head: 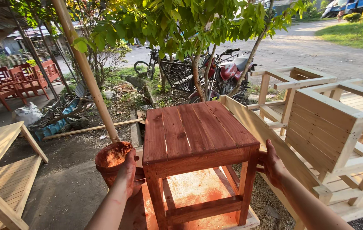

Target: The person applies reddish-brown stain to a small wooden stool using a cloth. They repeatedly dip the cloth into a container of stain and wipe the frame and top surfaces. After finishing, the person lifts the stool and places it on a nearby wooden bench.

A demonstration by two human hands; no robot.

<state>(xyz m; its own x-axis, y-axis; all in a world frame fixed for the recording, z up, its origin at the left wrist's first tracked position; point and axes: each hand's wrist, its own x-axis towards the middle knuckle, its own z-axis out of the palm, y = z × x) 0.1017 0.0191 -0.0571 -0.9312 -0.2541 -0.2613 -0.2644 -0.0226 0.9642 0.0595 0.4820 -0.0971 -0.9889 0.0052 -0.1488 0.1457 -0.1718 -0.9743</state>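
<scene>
Both hands, left (127,173) and right (273,165), flank stained table (194,132).

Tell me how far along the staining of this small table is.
Done: the small table shows red-brown stain over its slatted top and front legs. In hand: the left hand grips a stain-smeared pot, and the right hand rests at the table's right leg. Left: the bare wooden chairs to the right carry no colour. The table's far side is hidden.
</scene>
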